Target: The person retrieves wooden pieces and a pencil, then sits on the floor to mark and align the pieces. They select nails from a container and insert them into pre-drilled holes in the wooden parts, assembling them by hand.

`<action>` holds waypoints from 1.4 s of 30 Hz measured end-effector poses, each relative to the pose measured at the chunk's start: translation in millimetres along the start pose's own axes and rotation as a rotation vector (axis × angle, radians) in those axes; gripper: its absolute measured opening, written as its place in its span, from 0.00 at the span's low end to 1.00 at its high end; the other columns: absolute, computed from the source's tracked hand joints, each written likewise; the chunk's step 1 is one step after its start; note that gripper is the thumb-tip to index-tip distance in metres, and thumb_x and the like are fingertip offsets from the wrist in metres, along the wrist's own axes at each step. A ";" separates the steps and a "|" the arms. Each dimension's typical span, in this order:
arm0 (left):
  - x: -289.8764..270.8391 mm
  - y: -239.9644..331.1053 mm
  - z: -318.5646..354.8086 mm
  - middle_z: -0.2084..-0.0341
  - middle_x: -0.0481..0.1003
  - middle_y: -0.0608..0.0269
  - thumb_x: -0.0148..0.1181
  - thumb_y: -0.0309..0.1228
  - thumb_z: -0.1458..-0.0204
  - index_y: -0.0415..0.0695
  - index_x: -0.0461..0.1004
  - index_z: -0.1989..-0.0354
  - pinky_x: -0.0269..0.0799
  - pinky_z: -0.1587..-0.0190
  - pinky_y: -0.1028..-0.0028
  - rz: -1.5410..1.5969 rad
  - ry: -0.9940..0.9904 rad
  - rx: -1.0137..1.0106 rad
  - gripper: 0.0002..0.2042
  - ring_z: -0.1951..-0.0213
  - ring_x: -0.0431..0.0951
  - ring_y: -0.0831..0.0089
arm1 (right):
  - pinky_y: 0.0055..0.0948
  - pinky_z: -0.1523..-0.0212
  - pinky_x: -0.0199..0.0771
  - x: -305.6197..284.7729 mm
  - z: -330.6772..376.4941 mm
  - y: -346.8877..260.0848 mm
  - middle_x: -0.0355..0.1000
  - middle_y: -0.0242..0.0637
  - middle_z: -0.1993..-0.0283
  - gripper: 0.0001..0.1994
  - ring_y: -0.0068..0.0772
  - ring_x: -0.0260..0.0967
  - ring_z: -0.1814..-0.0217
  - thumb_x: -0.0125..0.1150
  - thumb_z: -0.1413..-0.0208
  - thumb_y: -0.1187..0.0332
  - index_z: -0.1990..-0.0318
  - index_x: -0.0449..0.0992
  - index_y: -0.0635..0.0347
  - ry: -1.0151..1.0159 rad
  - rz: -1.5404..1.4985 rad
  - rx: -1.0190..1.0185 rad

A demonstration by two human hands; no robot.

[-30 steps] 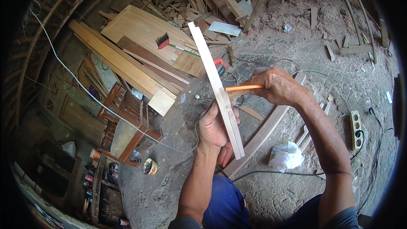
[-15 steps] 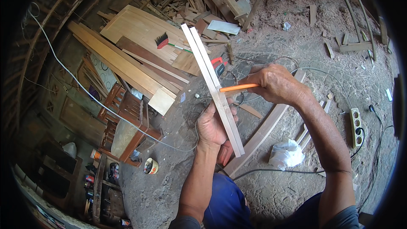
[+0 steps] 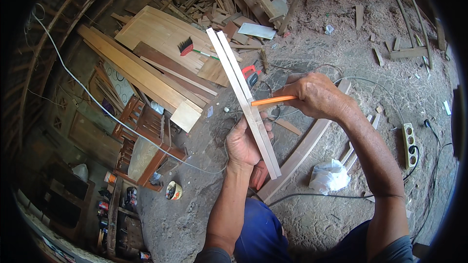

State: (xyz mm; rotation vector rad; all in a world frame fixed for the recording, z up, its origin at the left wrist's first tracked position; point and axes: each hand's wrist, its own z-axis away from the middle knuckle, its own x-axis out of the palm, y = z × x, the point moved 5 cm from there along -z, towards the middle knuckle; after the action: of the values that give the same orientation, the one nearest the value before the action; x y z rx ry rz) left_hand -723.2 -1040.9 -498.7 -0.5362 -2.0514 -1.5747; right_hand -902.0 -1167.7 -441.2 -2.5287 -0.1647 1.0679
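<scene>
Fingers of left hand (image 3: 246, 143) wrapped around pale wooden strip (image 3: 242, 98), thumb side toward the camera, grip near the strip's lower third. Strip held slanting, upper end far from the body over the plank pile (image 3: 146, 58), lower end just past the palm and above the blue-trousered knee (image 3: 261, 229). Fingers of right hand (image 3: 317, 96) pinched shut on orange pencil (image 3: 273, 100), pencil lying nearly level, tip touching the strip's right edge just above the left fingertips. Strip thus between the two hands: clasped from below by the left, met from the right by the pencil point. Under the hands, sawdust-strewn ground with a longer brown board (image 3: 302, 151), a crumpled white bag (image 3: 329, 175), a white power strip (image 3: 408, 139) and trailing cables. Red-handled brush (image 3: 187, 46) on the planks, well apart.
</scene>
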 end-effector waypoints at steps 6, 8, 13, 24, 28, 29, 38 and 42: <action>3.0 0.4 0.8 0.56 0.81 0.54 0.61 0.43 0.38 0.44 0.77 0.45 0.76 0.60 0.60 0.001 0.051 0.029 0.18 0.60 0.80 0.59 | 0.35 0.62 0.82 -1.2 1.0 -5.9 0.83 0.32 0.61 0.13 0.33 0.82 0.59 0.70 0.45 0.67 0.52 0.86 0.47 0.070 0.067 -0.048; 3.9 0.5 0.8 0.56 0.81 0.53 0.61 0.43 0.38 0.44 0.77 0.45 0.76 0.59 0.60 0.008 0.046 0.030 0.19 0.60 0.80 0.59 | 0.35 0.62 0.82 -0.4 0.8 -6.1 0.82 0.32 0.61 0.13 0.33 0.82 0.59 0.70 0.45 0.67 0.52 0.86 0.47 0.065 0.081 -0.044; 4.4 0.6 -0.2 0.56 0.81 0.53 0.61 0.43 0.38 0.44 0.77 0.45 0.74 0.59 0.60 0.019 0.035 0.029 0.19 0.61 0.79 0.59 | 0.35 0.63 0.82 0.6 -0.7 -5.0 0.82 0.31 0.61 0.13 0.32 0.82 0.59 0.70 0.46 0.67 0.52 0.86 0.47 0.045 0.109 -0.027; 5.9 -0.8 0.3 0.57 0.80 0.54 0.61 0.43 0.38 0.44 0.78 0.47 0.74 0.59 0.61 -0.006 0.038 0.039 0.18 0.60 0.79 0.61 | 0.38 0.55 0.83 -4.4 0.2 -4.1 0.84 0.36 0.58 0.13 0.38 0.83 0.55 0.67 0.43 0.69 0.51 0.86 0.48 0.020 0.004 -0.002; 5.8 0.0 1.4 0.57 0.80 0.53 0.61 0.43 0.38 0.44 0.77 0.47 0.74 0.59 0.61 -0.012 0.056 0.041 0.18 0.60 0.79 0.61 | 0.38 0.55 0.83 -4.4 0.1 -5.7 0.84 0.37 0.58 0.13 0.38 0.83 0.56 0.67 0.43 0.69 0.51 0.86 0.48 0.018 0.029 -0.009; 6.1 0.3 1.7 0.57 0.80 0.53 0.61 0.43 0.38 0.44 0.77 0.46 0.74 0.59 0.61 -0.014 0.055 0.041 0.18 0.60 0.79 0.61 | 0.39 0.55 0.83 -4.0 -0.1 -5.9 0.84 0.37 0.58 0.13 0.39 0.83 0.56 0.67 0.43 0.69 0.51 0.86 0.48 0.011 0.038 -0.002; 6.4 1.6 -0.3 0.55 0.80 0.54 0.60 0.44 0.38 0.41 0.71 0.38 0.75 0.57 0.61 -0.054 0.040 0.038 0.25 0.60 0.79 0.61 | 0.34 0.65 0.80 -6.2 2.6 -16.0 0.81 0.33 0.63 0.14 0.31 0.81 0.62 0.70 0.45 0.65 0.50 0.86 0.46 0.036 0.160 -0.035; 8.9 2.0 -0.8 0.54 0.80 0.55 0.58 0.45 0.36 0.43 0.65 0.31 0.75 0.56 0.62 -0.070 0.007 0.037 0.29 0.61 0.79 0.63 | 0.33 0.67 0.80 -5.8 1.6 -18.0 0.81 0.32 0.64 0.14 0.30 0.80 0.63 0.70 0.45 0.65 0.50 0.86 0.46 0.036 0.197 -0.020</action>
State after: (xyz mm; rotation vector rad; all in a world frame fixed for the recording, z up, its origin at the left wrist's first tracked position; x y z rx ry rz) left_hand -729.0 -1041.1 -491.7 -0.4487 -2.1107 -1.5727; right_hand -906.5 -1152.1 -431.3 -2.6227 0.0864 1.0974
